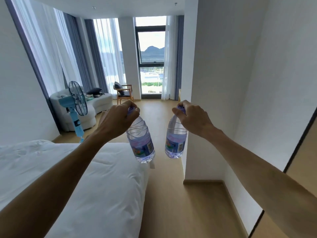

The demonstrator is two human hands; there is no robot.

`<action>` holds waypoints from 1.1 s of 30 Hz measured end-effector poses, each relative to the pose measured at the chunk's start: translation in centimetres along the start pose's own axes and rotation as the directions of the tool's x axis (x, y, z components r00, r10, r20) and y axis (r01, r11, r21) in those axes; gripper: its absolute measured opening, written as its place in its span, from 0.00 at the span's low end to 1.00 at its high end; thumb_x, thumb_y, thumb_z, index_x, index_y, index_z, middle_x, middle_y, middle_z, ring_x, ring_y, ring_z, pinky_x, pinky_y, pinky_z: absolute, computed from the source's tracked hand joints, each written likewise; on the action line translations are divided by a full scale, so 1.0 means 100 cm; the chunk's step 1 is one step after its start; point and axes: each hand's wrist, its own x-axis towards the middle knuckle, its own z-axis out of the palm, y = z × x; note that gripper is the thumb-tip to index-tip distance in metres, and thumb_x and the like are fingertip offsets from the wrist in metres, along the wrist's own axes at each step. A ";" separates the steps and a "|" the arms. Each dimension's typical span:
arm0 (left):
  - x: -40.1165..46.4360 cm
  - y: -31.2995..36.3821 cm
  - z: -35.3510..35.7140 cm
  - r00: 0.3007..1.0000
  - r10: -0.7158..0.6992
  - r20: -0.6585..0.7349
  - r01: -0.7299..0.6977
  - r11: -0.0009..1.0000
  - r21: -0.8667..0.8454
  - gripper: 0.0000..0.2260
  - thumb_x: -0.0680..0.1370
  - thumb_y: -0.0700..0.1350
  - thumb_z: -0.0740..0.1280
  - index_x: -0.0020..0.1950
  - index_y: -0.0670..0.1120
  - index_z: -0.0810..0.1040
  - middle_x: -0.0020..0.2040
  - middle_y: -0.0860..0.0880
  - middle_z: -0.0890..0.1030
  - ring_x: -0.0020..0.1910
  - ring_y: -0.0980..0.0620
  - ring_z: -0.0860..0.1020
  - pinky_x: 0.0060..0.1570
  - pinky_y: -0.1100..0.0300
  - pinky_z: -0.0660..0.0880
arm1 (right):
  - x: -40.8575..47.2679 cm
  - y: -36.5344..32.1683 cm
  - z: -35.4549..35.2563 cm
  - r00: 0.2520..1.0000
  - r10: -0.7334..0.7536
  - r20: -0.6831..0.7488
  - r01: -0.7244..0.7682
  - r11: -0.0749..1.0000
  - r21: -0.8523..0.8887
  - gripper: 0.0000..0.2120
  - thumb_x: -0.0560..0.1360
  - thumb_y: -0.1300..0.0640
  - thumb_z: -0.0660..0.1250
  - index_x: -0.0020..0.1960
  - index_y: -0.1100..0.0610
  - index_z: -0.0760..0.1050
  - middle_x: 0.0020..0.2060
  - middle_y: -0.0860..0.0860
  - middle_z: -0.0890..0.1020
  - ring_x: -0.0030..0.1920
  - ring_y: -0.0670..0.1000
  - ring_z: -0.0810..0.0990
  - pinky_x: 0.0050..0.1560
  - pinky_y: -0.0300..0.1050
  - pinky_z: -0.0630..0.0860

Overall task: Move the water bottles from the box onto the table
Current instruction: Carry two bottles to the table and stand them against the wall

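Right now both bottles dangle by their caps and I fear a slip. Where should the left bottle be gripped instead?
Probably around the left bottle's ribbed body above the label, from its left side. It hangs tilted from the left hand's pinch on the cap; the wider ribbed section gives fingers more to wrap.

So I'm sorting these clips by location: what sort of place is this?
Most likely a bedroom, perhaps a hotel room or flat. A bed with white bedding lies on the left, a white sofa and a standing fan sit further in, and tall curtained windows line the far wall.
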 end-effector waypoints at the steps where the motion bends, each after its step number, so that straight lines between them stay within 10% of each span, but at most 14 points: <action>1: 0.014 -0.007 0.009 1.000 -0.001 -0.004 0.001 1.000 -0.002 0.12 0.81 0.50 0.61 0.56 0.42 0.76 0.44 0.44 0.81 0.36 0.48 0.78 0.32 0.59 0.74 | 0.016 0.008 0.007 1.000 -0.001 0.001 0.001 1.000 0.003 0.17 0.81 0.45 0.60 0.60 0.57 0.74 0.52 0.54 0.82 0.45 0.50 0.76 0.47 0.43 0.70; 18: 0.278 -0.207 0.174 0.995 0.089 -0.051 -0.088 0.996 0.006 0.10 0.81 0.51 0.61 0.54 0.46 0.76 0.39 0.51 0.78 0.29 0.61 0.72 0.26 0.65 0.64 | 0.305 0.132 0.179 0.998 0.042 0.037 -0.041 0.999 -0.027 0.15 0.80 0.45 0.61 0.57 0.55 0.75 0.49 0.51 0.82 0.44 0.50 0.77 0.46 0.44 0.72; 27: 0.422 -0.299 0.260 0.999 0.046 -0.016 -0.046 0.999 -0.012 0.12 0.81 0.54 0.59 0.54 0.47 0.75 0.43 0.51 0.78 0.36 0.49 0.78 0.35 0.54 0.77 | 0.451 0.201 0.265 0.997 0.068 -0.026 -0.069 0.997 -0.029 0.17 0.80 0.45 0.61 0.60 0.56 0.74 0.54 0.52 0.81 0.49 0.53 0.77 0.46 0.44 0.68; 33: 0.509 -0.356 0.333 0.999 0.011 -0.032 -0.012 1.000 -0.011 0.08 0.81 0.53 0.59 0.51 0.50 0.74 0.39 0.53 0.76 0.34 0.52 0.75 0.29 0.63 0.68 | 0.552 0.264 0.334 0.999 0.022 -0.034 -0.020 0.999 0.039 0.16 0.80 0.47 0.62 0.57 0.58 0.76 0.50 0.54 0.82 0.43 0.50 0.76 0.43 0.44 0.72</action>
